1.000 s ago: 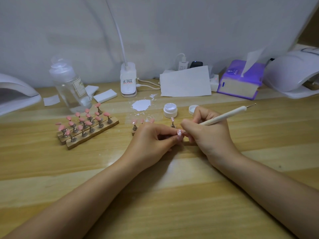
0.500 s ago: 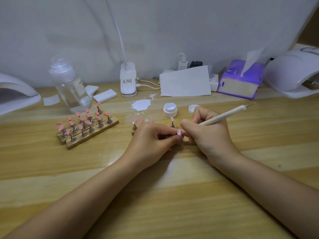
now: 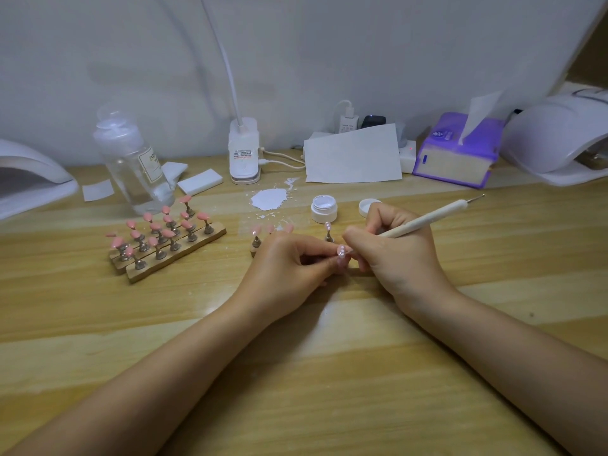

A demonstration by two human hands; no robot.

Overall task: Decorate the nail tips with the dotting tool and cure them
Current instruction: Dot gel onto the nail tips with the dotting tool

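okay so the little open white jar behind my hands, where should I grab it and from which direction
Probably best taken by its round side wall, fingers coming down from above and pinching across it. The open white jar stands upright with its mouth uncovered, so a side-wall pinch keeps fingers out of the white contents. Its lid lies apart to the right.

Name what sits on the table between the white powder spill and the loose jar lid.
In the head view, the open white jar stands between the powder spill and the lid.
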